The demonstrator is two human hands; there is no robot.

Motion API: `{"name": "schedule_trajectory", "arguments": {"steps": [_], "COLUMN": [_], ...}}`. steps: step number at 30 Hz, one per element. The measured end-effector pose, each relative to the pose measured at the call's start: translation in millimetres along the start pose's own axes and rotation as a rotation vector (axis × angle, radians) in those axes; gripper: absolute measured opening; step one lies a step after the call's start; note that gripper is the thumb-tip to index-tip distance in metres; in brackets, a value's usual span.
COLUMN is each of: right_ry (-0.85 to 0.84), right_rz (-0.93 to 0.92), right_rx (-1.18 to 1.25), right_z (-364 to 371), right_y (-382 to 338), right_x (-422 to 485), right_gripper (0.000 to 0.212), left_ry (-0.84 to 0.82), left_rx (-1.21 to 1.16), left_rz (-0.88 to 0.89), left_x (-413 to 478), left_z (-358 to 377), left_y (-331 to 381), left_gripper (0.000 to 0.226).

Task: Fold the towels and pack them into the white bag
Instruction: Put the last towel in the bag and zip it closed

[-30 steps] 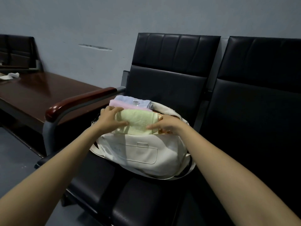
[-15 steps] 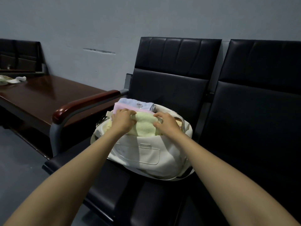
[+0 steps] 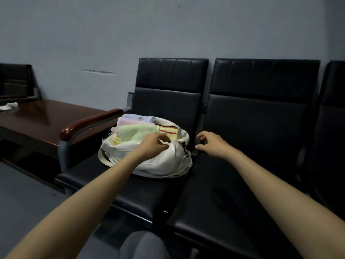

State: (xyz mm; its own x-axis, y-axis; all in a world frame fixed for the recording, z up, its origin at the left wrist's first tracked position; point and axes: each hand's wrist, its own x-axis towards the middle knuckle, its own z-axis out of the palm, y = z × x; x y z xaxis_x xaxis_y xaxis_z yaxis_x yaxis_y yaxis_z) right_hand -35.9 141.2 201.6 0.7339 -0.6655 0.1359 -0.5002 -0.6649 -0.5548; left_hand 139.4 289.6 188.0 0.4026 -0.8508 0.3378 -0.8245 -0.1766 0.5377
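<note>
1. Found the white bag (image 3: 158, 161) lying on the left seat of the black bench (image 3: 242, 184), close by the wooden armrest (image 3: 89, 121), mouth open and turned upward.
2. Counted folded towels in that mouth: a green towel (image 3: 136, 132) on top, a pink towel (image 3: 124, 121) and a blue towel (image 3: 138, 117) stacked behind it, a yellow towel (image 3: 116, 140) poking out at the near left corner, and a striped towel (image 3: 168, 130) tucked lower on the right.
3. Noted the left-hand pile standing proud of the rim, not sunk inside.
4. Saw the left hand (image 3: 155, 144) over the bag's near right edge, fingers loosely curled, apart from the thumb, clamped on nothing. Could not tell of any contact with the rim.
5. Saw the right hand (image 3: 212, 144) just beside the bag, above the gap between the two seats, fingers slack and spread, holding nothing.
6. Spotted no loose towel on the seats. Noted only pale scraps (image 3: 9, 106) at the far end of the wooden table (image 3: 46, 116), too small to identify.
7. Judged the folding done for every towel in view and the packing nearly so, with settling the load as the step in hand.
8. Judged the next move to call for flat palms pressing the stack below the rim, then both sides of the mouth drawn together. Could not make out the kind of closure.
</note>
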Motion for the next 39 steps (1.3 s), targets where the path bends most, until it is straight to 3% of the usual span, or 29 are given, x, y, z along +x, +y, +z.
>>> {"name": "schedule_trajectory", "arguments": {"steps": [6,11,17,21,24,28,34,39], "right_ry": [-0.025,-0.015,-0.017,0.034,0.092,0.171,0.074,0.076], "right_rz": [0.057,0.070,-0.007,-0.076,-0.145,-0.212,-0.235,-0.186], "right_rx": [-0.017,-0.023,-0.018,0.020,0.088,0.123,0.003,-0.043], "right_z": [-21,-18,12,34,42,44,46,55], "right_y": [22,22,17,8,-1,-16,-32,-35], "right_x": [-57,-49,32,119,187,251,284,285], "right_gripper": [0.048,0.048,0.048,0.047,0.043,0.037,0.039,0.039], "left_ry": [-0.101,-0.077,-0.026,0.059,0.043,0.126,0.166,0.103], "left_rx": [-0.047,-0.074,-0.102,0.002,0.136,0.101,-0.070,-0.074], "left_rz": [0.038,-0.006,-0.094,-0.086,-0.057,-0.131,-0.181,-0.142], "left_x": [-31,-22,37,108,166,216,240,240], "left_z": [13,5,-7,-20,-35,-59,-74,-65], "left_y": [39,33,-17,-66,-100,-132,-147,-158], "left_gripper": [0.024,0.025,0.028,0.033,0.040,0.054,0.072,0.067]}}
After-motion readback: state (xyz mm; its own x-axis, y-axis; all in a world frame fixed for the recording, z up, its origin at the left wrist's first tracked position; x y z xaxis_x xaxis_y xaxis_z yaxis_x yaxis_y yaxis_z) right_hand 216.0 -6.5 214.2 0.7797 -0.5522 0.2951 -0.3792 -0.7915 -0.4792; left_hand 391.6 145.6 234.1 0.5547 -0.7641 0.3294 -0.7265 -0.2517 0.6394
